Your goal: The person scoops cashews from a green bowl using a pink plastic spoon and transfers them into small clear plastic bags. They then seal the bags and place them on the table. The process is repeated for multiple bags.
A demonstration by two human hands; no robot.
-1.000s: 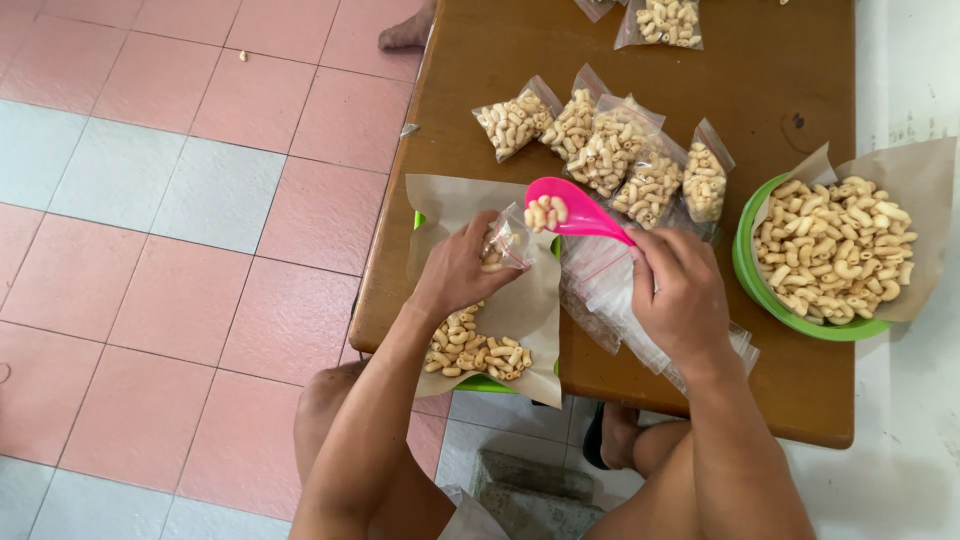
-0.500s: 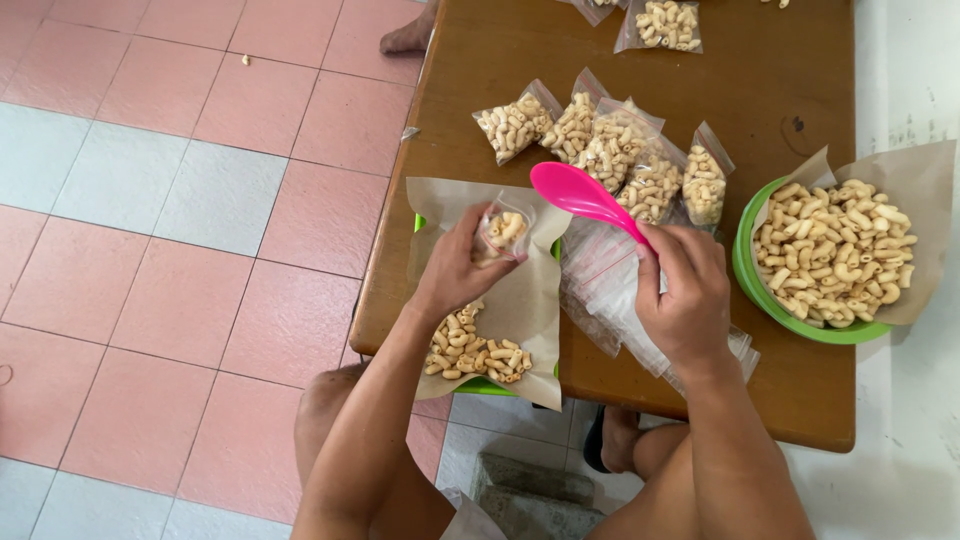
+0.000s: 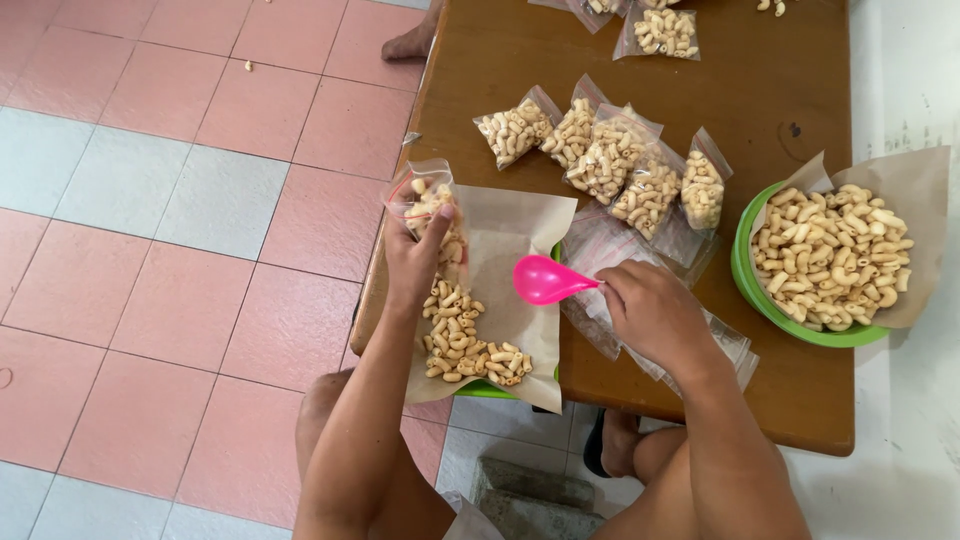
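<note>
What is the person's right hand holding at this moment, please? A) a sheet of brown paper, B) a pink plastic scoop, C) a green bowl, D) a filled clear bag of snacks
B: the right hand grips the handle of the pink scoop over the paper-lined tray, while the left hand holds up the small clear bag partly filled with snack pieces.

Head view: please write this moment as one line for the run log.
left hand: holds small clear bag of snack pieces | right hand: holds pink scoop above paper-lined tray | filled bags on wooden table
</note>
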